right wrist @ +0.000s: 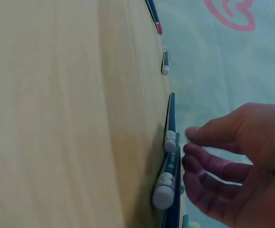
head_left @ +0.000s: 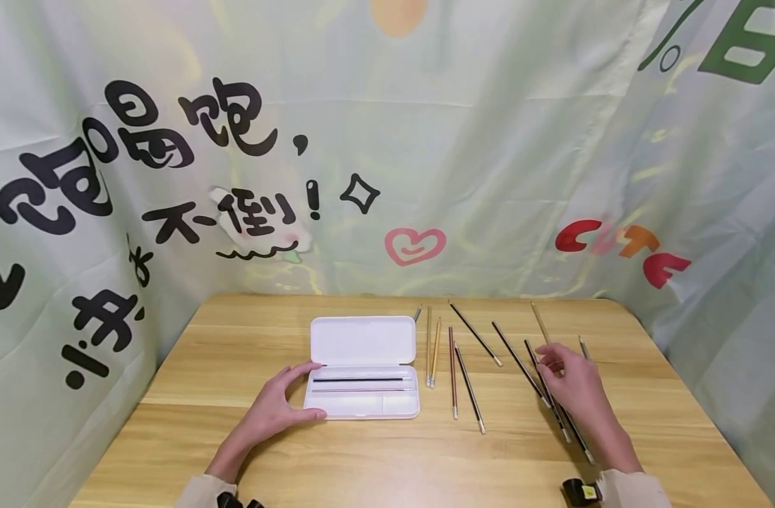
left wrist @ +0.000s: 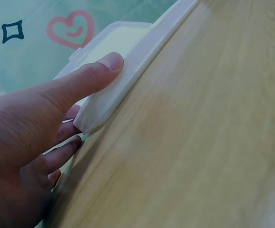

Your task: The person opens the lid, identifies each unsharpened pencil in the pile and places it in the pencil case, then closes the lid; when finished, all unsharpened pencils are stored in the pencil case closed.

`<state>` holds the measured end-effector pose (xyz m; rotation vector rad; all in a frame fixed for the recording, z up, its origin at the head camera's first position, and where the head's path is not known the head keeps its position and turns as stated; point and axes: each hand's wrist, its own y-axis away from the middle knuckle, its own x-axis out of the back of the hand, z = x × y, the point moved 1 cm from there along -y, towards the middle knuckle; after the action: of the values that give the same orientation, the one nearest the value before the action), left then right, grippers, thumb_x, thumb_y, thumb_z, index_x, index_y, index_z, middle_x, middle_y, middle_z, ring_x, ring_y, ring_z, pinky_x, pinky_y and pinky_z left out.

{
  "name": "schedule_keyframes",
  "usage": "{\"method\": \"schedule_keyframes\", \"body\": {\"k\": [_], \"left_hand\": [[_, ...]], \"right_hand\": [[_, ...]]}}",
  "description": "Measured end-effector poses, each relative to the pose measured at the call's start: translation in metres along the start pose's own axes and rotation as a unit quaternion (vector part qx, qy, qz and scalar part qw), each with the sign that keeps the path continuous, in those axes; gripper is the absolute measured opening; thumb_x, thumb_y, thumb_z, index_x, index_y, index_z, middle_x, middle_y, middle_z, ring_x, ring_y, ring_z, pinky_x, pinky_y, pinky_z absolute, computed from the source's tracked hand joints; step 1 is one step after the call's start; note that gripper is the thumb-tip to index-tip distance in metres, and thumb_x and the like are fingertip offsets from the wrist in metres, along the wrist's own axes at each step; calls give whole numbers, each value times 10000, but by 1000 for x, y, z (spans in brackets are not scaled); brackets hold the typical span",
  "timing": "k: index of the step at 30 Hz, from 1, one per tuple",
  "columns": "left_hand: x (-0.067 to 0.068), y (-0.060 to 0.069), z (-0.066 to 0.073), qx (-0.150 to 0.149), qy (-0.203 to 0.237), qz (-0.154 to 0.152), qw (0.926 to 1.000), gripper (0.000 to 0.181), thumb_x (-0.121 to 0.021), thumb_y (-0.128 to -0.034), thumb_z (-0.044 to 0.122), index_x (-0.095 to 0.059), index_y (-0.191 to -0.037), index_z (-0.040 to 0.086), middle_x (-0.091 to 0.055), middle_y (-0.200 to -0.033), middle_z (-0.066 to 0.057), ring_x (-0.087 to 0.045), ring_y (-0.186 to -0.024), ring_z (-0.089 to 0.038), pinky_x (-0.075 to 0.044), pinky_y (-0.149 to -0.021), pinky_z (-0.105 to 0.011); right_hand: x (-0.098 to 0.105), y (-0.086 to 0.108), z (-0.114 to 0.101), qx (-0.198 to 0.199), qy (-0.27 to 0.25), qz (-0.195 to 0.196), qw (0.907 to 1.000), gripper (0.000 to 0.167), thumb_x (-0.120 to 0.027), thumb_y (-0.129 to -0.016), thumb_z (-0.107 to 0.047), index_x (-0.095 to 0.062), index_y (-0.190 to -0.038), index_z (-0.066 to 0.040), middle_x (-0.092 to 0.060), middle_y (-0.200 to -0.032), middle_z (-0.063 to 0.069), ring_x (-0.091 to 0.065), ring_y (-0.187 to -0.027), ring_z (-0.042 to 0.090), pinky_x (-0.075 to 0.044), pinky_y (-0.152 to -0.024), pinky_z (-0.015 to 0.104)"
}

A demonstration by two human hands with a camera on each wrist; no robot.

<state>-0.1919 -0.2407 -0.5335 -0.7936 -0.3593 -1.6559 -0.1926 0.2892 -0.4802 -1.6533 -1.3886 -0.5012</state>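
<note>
Nearest us: pale sleeves at the bottom edge, a black device by the R cuff, then bare wood table.

L hand next: thumb on the near edge of the white case, fingers round at the back, so yes, it's gripping the case's L end. R hand, over on the R: fingers loosely bent, thumb tip close to the forefinger w/ a slim gap, nothing pinched in the wrist view. It's right beside a group of black pencils, approx. parallel on a slant, white eraser ends toward us.

The case sits flat, L of ctr: glossy, shallow, rounded corners, small divided section in front. Inside, one dark pencil and a thinner reddish pencil, both lengthwise, a bit apart.

Just R of it, loose on the wood: a dark red pencil and a black one, eraser ends our way; bit farther, a yellow pencil next to a brownish one.

Farther back, the case's lid, folded back, plain white; another black pencil slants to its R, and a light pencil lies beyond the R fingers.

Behind it all: pale green cloth w/ black lettering, pink heart.
</note>
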Motion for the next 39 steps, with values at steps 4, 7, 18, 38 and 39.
{"method": "schedule_keyframes", "body": {"k": [4,7,18,38,39], "left_hand": [[0,0,0,-41,-2,3,10000,816,-926,-690,529,-615,-1405,286,-570,-1454,-154,-455,-1345,-522,-346,-1052,-744],[0,0,0,-70,-22,21,10000,818,-927,-687,532,-616,-1403,286,-576,-1445,-152,-479,-1332,-495,-365,-1047,-730],[1,-1,1,-123,-15,38,9999,816,-933,-687,513,-624,-1398,260,-587,-1437,-135,-476,-1337,-494,-354,-1057,-727],[0,0,-1,-105,54,34,9999,806,-932,-694,508,-619,-1401,278,-577,-1452,-129,-443,-1359,-516,-339,-1062,-739],[0,0,-1,-99,60,31,9999,806,-932,-694,509,-619,-1400,280,-578,-1452,-125,-444,-1358,-514,-340,-1060,-738]], "right_hand": [[-2,2,6,-211,266,-458,9984,203,-770,-843,32,-705,-1034,59,-696,-825,71,-648,-727,234,-526,-655,447],[-2,3,7,-310,376,-640,9968,211,-799,-832,2,-716,-1019,52,-705,-824,63,-651,-731,238,-526,-675,492],[-1,4,8,-317,661,-582,9956,94,-749,-831,-16,-737,-923,0,-708,-775,32,-650,-690,225,-517,-608,458],[-1,0,-21,74,99,50,9999,165,-618,-962,-21,-673,-1117,-5,-644,-785,12,-571,-659,116,-447,-549,286],[-2,0,-23,115,32,43,9999,175,-611,-978,-26,-660,-1145,-6,-637,-779,4,-556,-651,103,-433,-529,273]]}}
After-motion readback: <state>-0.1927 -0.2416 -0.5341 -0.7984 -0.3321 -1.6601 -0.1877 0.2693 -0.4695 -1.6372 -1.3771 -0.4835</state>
